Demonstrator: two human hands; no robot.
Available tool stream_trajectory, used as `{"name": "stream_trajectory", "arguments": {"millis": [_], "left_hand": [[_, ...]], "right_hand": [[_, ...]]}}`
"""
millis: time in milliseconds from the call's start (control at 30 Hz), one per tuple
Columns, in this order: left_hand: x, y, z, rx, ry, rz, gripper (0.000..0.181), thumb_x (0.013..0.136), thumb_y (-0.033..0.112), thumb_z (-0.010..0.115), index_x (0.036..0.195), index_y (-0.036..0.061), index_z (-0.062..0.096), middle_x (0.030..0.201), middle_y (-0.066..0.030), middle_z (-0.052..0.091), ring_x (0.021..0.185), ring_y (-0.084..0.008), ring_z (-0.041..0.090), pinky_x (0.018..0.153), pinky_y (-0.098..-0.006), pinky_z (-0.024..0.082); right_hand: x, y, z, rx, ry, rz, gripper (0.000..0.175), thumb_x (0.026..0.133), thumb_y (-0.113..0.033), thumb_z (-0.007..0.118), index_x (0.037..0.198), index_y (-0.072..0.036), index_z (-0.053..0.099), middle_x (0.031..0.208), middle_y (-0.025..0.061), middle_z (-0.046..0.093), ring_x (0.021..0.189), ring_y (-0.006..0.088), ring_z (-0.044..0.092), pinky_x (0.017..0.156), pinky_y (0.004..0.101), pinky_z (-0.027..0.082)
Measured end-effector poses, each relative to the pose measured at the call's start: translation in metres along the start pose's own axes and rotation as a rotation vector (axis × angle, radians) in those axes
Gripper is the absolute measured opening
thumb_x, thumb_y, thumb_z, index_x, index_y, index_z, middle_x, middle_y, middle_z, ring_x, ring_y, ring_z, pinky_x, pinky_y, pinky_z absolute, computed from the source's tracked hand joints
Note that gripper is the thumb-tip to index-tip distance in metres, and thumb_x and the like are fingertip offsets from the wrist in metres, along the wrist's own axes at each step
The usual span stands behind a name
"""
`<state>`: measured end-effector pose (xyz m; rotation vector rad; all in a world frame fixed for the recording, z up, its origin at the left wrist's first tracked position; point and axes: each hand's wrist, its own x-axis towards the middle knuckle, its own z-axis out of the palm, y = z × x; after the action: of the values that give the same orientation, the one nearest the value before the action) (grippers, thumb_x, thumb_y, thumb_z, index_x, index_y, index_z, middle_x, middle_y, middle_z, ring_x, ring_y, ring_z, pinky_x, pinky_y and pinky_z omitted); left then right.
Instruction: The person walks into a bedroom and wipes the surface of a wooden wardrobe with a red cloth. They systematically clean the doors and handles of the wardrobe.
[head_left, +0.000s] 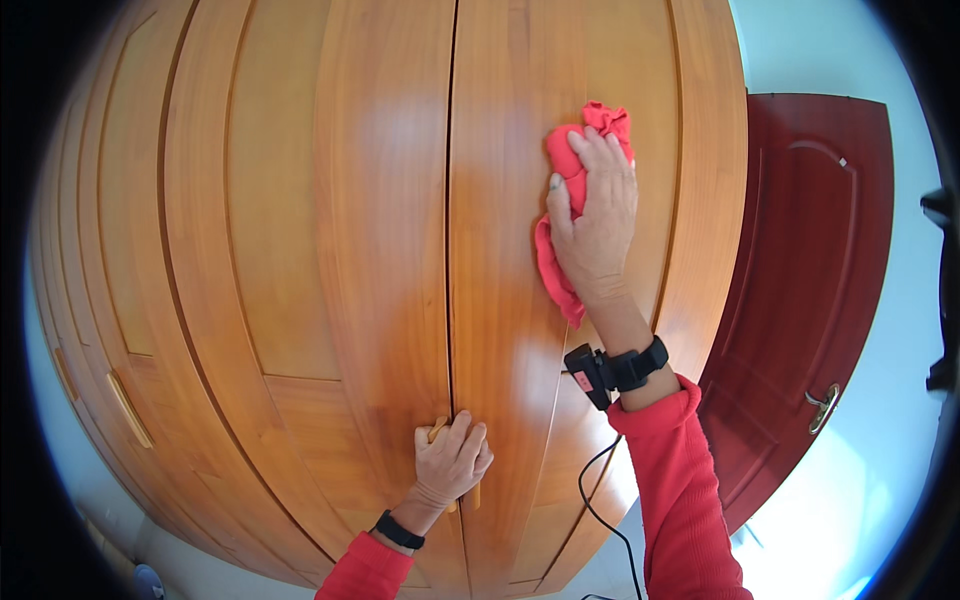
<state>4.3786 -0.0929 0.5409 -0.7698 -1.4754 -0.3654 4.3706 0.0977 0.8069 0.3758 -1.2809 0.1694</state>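
A tall wooden wardrobe (382, 225) with orange-brown doors fills the middle of the view. My right hand (600, 217) presses a crumpled red cloth (564, 150) against the right door, with the fingers spread over it and folds hanging out to the left. Lower down, my left hand (452, 459) grips a wooden door handle (438, 427) beside the gap between the two doors. Part of a second handle (475, 495) shows just below those fingers. Both doors look closed, with a thin dark gap between them.
A black device (592, 375) is strapped to my right wrist, and a black cable (592, 506) hangs below it. A dark red door (810, 285) with a metal lever handle (825, 409) stands at the right. Another wardrobe handle (129, 410) sticks out at left.
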Motion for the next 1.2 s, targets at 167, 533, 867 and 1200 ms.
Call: {"name": "stream_trajectory", "arguments": {"millis": [167,533,867,1200], "left_hand": [[-0.003,-0.001,0.001,-0.006,0.009,-0.001,0.027,0.071,0.013,0.066,0.098,0.01,0.062,0.107,-0.0091,0.062,0.063,-0.0177,0.051,0.063,-0.0369,0.035],[-0.01,-0.002,0.004,-0.015,-0.015,0.019,0.033,0.07,0.014,0.064,0.102,0.0095,0.06,0.105,-0.0126,0.061,0.076,-0.0262,0.057,0.067,-0.0396,0.036],[-0.008,-0.002,0.004,-0.024,-0.001,0.013,0.032,0.071,0.011,0.066,0.103,0.0101,0.06,0.109,-0.0119,0.06,0.073,-0.023,0.056,0.067,-0.0387,0.036],[-0.014,-0.004,0.009,-0.009,-0.039,0.027,0.04,0.07,0.009,0.07,0.108,0.0099,0.058,0.116,-0.0141,0.056,0.088,-0.0276,0.058,0.075,-0.0388,0.036]], "right_hand": [[-0.003,0.023,-0.015,-0.032,0.004,0.014,0.042,0.086,-0.012,0.063,0.128,-0.007,0.056,0.135,0.0135,0.055,0.133,0.0346,0.043,0.114,0.0479,0.028],[0.0,0.069,-0.046,-0.18,-0.009,-0.193,0.046,0.081,-0.005,0.068,0.126,-0.01,0.058,0.129,0.0126,0.056,0.127,0.0349,0.049,0.11,0.0516,0.034],[-0.021,0.121,-0.087,-0.284,0.065,0.057,0.039,0.089,-0.006,0.059,0.127,-0.006,0.056,0.131,0.0147,0.056,0.127,0.0343,0.047,0.108,0.045,0.035],[-0.234,0.082,-0.147,-0.317,-0.031,0.278,0.043,0.087,-0.005,0.057,0.128,0.0,0.051,0.139,0.0224,0.048,0.131,0.0442,0.04,0.11,0.0518,0.03]]}}
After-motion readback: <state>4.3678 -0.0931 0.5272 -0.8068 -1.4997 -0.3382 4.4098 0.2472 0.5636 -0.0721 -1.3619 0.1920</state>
